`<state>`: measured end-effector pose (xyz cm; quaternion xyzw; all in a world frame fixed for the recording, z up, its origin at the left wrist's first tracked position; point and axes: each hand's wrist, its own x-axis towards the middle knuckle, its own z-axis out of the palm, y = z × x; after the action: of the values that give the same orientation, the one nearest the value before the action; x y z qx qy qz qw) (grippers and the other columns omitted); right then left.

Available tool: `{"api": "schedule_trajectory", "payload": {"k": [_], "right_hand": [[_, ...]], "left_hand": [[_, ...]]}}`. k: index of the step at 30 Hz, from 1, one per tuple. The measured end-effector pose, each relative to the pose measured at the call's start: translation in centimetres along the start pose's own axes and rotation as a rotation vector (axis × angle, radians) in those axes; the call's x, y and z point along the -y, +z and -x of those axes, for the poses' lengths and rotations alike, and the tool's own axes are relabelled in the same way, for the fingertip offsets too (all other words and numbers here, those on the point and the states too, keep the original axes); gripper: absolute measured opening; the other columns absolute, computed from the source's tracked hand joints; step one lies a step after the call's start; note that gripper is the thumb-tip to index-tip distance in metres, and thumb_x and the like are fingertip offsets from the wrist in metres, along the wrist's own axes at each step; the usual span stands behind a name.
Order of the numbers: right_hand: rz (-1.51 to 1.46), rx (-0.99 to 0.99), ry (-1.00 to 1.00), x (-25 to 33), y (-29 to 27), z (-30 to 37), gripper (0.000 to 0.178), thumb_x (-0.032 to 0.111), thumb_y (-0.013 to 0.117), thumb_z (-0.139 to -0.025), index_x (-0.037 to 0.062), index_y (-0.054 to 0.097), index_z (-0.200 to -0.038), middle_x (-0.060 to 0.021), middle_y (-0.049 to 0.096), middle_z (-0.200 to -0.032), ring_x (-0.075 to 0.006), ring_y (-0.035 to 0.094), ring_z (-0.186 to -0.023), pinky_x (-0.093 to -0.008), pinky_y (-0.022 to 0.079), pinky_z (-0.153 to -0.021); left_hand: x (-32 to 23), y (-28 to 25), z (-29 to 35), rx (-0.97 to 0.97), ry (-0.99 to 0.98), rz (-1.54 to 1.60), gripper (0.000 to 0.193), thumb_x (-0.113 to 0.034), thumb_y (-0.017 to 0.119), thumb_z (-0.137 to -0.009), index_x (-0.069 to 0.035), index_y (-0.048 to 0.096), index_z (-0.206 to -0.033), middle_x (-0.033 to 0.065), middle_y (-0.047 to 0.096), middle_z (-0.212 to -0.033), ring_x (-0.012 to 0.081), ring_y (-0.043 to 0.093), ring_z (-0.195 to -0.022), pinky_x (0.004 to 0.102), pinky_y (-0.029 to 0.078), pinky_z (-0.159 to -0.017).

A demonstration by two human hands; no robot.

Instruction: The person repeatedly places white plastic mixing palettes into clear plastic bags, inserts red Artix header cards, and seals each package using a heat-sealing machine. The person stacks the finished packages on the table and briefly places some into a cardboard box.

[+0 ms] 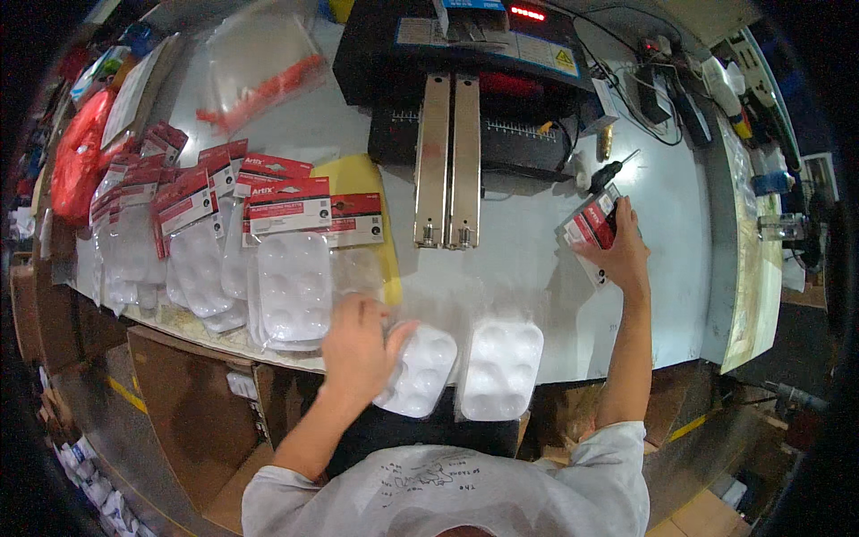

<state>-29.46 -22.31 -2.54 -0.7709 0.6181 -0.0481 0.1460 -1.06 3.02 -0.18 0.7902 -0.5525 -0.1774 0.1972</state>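
Palettes, white plastic with round wells: two lie side by side at the front of the grey-white table (528, 273), lower ends reaching past its edge. My left hand (358, 349) is at the upper left of the left-hand palette (422, 369), thumb set apart from the fingers and over its corner; fingers blurred, so I cannot tell whether they pinch anything. The right-hand palette (501, 370) lies just beside it, clear of both hands. My right hand (626, 246) is over the red-and-white header cards (593, 225) on the right, thumb and fingers moderately spread across them; whether it grips one I cannot tell. Just beyond the cards: black-handled screwdriver (607, 177). Left of my left hand: bagged palettes (293, 291) with red header cards, heaped and overlapping, some over a yellow sheet (344, 170). Centre rear: black machine (369, 67), red display (527, 13) lit, two parallel metal bars (432, 161) extending toward me. Rear left: clear plastic bags (255, 58) with a red band. Far left: red bag (79, 157).
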Motion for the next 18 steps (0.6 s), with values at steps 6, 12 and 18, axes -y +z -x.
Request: {"api": "schedule_trajectory", "payload": {"k": [6, 12, 18], "right_hand": [[0.017, -0.091, -0.079, 1.2, -0.2, 1.8, 0.113, 0.053, 0.080, -0.051, 0.0063, 0.025, -0.139, -0.0132, 0.035, -0.139, -0.0283, 0.037, -0.126, -0.0514, 0.022, -0.098], [-0.025, -0.037, -0.012, 1.1, -0.4, 1.6, 0.110, 0.054, 0.079, -0.052, 0.0115, 0.027, -0.139, -0.0099, 0.041, -0.134, -0.0265, 0.047, -0.115, -0.0486, 0.027, -0.091], [-0.041, -0.129, -0.073, 0.1, -0.6, 0.5, 0.102, 0.054, 0.079, -0.052, 0.0117, 0.036, -0.135, -0.0086, 0.056, -0.120, -0.0238, 0.055, -0.106, -0.0451, 0.031, -0.089]], "left_hand": [[0.1, 1.6, 0.4, -0.179, -0.004, 0.275, 0.013, -0.005, 0.063, -0.078, -0.002, 0.055, -0.087, 0.0142, 0.057, -0.087, 0.0271, 0.059, -0.074, 0.0318, 0.047, -0.069], [-0.5, -0.5, 1.1, -0.142, -0.209, 0.976, 0.012, -0.013, 0.050, -0.092, -0.002, 0.046, -0.095, 0.0180, 0.065, -0.092, 0.0165, 0.060, -0.076, 0.0260, 0.046, -0.068], [-0.1, -2.5, 1.6, 0.014, -0.422, 1.379, 0.019, -0.016, 0.045, -0.095, 0.000, 0.048, -0.104, 0.0203, 0.065, -0.093, 0.0202, 0.063, -0.083, 0.0275, 0.048, -0.077]]}}
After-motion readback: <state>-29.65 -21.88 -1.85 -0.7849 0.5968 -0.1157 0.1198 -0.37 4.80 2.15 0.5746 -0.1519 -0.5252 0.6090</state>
